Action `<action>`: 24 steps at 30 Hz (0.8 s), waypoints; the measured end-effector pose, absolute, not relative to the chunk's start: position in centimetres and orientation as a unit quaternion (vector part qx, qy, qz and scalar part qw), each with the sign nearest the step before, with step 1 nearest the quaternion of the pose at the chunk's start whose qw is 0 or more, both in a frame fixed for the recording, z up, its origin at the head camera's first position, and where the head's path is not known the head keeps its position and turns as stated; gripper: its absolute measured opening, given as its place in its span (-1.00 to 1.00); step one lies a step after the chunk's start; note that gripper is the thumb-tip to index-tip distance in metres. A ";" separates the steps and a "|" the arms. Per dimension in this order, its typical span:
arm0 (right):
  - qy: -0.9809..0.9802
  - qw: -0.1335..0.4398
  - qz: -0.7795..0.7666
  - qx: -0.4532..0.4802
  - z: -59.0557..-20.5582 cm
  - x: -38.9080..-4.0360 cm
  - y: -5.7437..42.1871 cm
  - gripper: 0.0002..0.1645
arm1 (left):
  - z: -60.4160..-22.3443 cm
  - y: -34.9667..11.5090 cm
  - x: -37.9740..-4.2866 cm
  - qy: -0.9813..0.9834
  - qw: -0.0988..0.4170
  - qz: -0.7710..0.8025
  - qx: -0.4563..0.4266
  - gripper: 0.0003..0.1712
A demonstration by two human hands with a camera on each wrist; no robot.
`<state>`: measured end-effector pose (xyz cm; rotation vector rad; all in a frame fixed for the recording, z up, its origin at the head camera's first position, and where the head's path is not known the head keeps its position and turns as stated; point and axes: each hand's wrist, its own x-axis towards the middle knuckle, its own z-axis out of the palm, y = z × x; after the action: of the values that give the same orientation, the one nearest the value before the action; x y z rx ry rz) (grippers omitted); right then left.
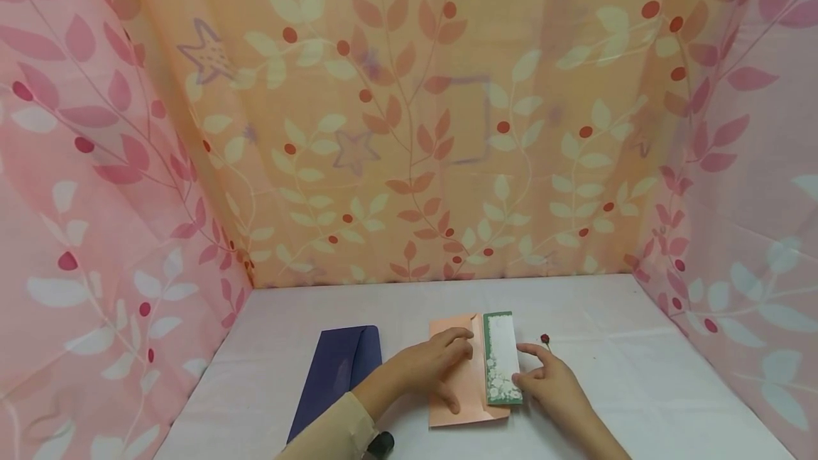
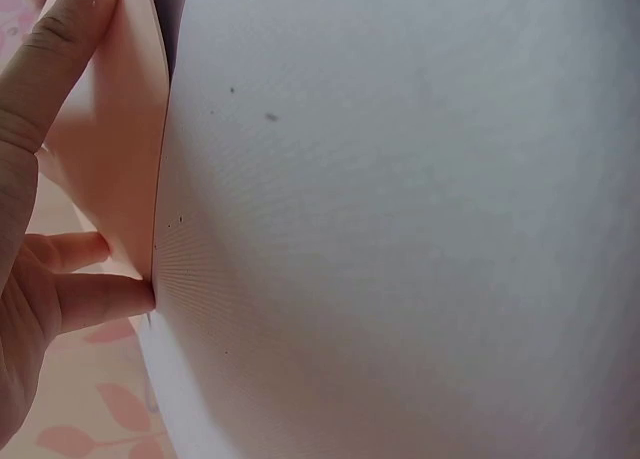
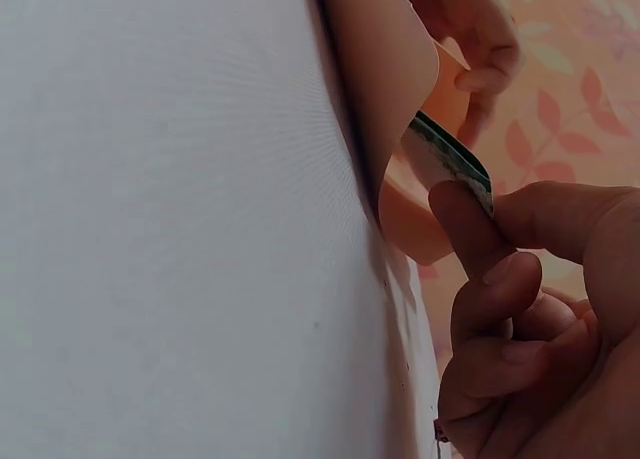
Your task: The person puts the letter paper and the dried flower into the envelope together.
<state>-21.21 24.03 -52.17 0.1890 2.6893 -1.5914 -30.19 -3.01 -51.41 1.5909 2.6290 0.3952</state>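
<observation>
A peach envelope (image 1: 456, 375) lies in front of me, its flap side facing right. My left hand (image 1: 434, 368) spreads over it, thumb near the lower edge and fingertips by the upper right part. In the left wrist view, straight fingers touch the envelope (image 2: 125, 149) along its edge. My right hand (image 1: 552, 382) pinches the right edge of a white card with a green floral border (image 1: 503, 360). The card overlaps the envelope's right side. In the right wrist view, the card (image 3: 450, 159) tilts at the envelope's gaping edge, its far end hidden.
A dark blue envelope (image 1: 332, 368) lies to the left, partly behind my left forearm. A small red rose (image 1: 544, 338) is just beyond my right hand. The white-covered table (image 1: 639, 346) is bounded by patterned curtains (image 1: 409, 162) at the back and sides.
</observation>
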 end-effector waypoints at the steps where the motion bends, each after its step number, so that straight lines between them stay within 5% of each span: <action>1: 0.859 0.005 -0.508 0.060 -52.2 -21.2 24.0 -0.18 | -51.4 -3.0 -30.2 0.848 0.021 0.127 0.513 0.00; 24: 0.865 0.004 -0.496 0.072 -52.9 -21.9 22.1 -0.19 | -51.3 -3.1 -30.1 0.854 0.031 0.119 0.506 0.03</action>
<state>-21.89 22.05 -52.87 0.2250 2.7114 -1.5534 -30.05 -3.07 -51.34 1.5585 2.6315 0.3668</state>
